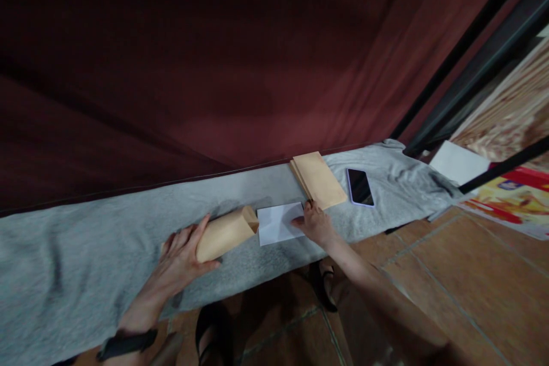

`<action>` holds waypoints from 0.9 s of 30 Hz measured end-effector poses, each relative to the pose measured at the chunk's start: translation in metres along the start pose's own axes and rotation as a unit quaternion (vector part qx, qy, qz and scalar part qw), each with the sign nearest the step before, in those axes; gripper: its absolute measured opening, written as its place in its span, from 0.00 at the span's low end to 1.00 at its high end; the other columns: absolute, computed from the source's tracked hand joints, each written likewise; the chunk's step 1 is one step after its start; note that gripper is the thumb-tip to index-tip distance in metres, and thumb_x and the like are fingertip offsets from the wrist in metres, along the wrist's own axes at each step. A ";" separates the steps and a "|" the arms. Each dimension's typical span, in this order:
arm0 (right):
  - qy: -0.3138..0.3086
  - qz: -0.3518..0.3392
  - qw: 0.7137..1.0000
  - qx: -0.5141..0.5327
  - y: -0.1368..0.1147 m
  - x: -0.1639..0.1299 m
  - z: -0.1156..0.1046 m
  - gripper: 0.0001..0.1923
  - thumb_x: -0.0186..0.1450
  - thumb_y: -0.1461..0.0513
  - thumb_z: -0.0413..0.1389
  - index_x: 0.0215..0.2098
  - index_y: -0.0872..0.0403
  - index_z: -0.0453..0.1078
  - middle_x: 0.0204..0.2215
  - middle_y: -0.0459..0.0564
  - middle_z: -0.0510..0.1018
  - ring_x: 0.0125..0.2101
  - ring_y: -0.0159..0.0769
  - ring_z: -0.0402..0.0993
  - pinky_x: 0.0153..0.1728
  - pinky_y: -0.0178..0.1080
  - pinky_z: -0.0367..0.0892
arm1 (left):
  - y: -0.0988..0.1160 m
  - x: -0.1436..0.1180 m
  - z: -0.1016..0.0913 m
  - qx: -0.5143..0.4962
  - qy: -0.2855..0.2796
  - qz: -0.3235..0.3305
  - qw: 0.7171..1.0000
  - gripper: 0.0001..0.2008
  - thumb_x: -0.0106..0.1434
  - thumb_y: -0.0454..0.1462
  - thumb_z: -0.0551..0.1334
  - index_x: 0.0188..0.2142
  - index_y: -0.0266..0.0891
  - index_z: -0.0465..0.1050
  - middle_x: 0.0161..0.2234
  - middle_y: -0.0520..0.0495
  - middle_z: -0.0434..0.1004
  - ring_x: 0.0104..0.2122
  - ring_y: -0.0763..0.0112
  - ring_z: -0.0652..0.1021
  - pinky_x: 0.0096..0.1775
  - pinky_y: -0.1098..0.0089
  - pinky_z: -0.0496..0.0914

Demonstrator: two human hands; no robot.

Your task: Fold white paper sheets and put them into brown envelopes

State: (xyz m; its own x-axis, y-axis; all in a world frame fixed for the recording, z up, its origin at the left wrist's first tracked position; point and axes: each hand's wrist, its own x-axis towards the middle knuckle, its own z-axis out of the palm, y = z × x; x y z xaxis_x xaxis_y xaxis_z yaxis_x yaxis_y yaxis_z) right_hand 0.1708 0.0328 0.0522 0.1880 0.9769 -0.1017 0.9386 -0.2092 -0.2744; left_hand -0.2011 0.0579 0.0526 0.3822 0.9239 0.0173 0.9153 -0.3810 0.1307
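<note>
My left hand (pixel 184 249) is closed around the lower end of a brown paper envelope (pixel 225 234), whose open mouth bulges toward the right. Just beyond that mouth lies a white sheet of paper (pixel 278 224), flat on the grey cloth. The fingers of my right hand (pixel 315 222) grip the sheet's right edge, with the thumb on top of it. A small stack of brown envelopes (pixel 319 180) rests behind my right hand, close to its fingertips.
A phone (pixel 360 187) with a pale purple edge lies right of the stack. Grey cloth (pixel 107 229) covers the narrow bench. Behind it hangs a dark red curtain (pixel 235 68). Dark metal bars (pixel 472 57) and a colourful printed box (pixel 514 197) are at the right, above a tiled floor (pixel 472 274).
</note>
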 end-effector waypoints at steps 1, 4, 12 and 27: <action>-0.004 0.007 1.000 -0.007 -0.002 -0.002 0.001 0.25 0.66 0.52 0.61 0.54 0.60 0.66 0.53 0.69 0.74 0.52 0.53 0.75 0.48 0.44 0.70 | 0.000 0.000 0.000 0.001 -0.001 -0.004 1.000 0.52 0.57 0.53 0.64 0.73 0.45 0.36 0.57 0.38 0.69 0.57 0.47 0.68 0.59 0.51 0.57; -0.016 0.021 1.000 0.000 -0.006 -0.004 0.001 0.26 0.65 0.53 0.63 0.54 0.60 0.66 0.50 0.68 0.76 0.51 0.53 0.75 0.47 0.43 0.70 | 0.000 0.000 -0.001 0.005 -0.010 -0.011 1.000 0.51 0.58 0.52 0.63 0.73 0.45 0.37 0.57 0.38 0.68 0.57 0.47 0.69 0.60 0.50 0.56; -0.031 -0.014 0.997 0.074 0.001 0.003 -0.001 0.15 0.64 0.59 0.62 0.47 0.57 0.69 0.45 0.59 0.79 0.49 0.45 0.76 0.48 0.38 0.67 | 0.003 0.002 -0.003 0.009 -0.024 -0.015 1.000 0.52 0.57 0.54 0.63 0.73 0.46 0.38 0.57 0.39 0.68 0.57 0.47 0.69 0.61 0.50 0.54; -0.127 -0.031 0.955 0.265 -0.002 0.014 0.008 0.07 0.58 0.63 0.61 0.36 0.54 0.71 0.29 0.45 0.77 0.32 0.36 0.74 0.31 0.34 0.63 | 0.003 0.001 -0.002 0.032 0.005 -0.008 0.999 0.51 0.58 0.52 0.63 0.73 0.45 0.39 0.58 0.37 0.67 0.58 0.46 0.68 0.61 0.49 0.54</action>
State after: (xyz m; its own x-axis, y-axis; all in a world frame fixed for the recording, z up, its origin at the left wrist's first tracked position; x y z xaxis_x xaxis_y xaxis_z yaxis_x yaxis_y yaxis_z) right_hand 0.1693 0.0465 0.0432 -0.0020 0.9602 -0.2794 0.6542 -0.2101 -0.7266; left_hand -0.1986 0.0578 0.0549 0.3667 0.9300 0.0248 0.9275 -0.3675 0.0680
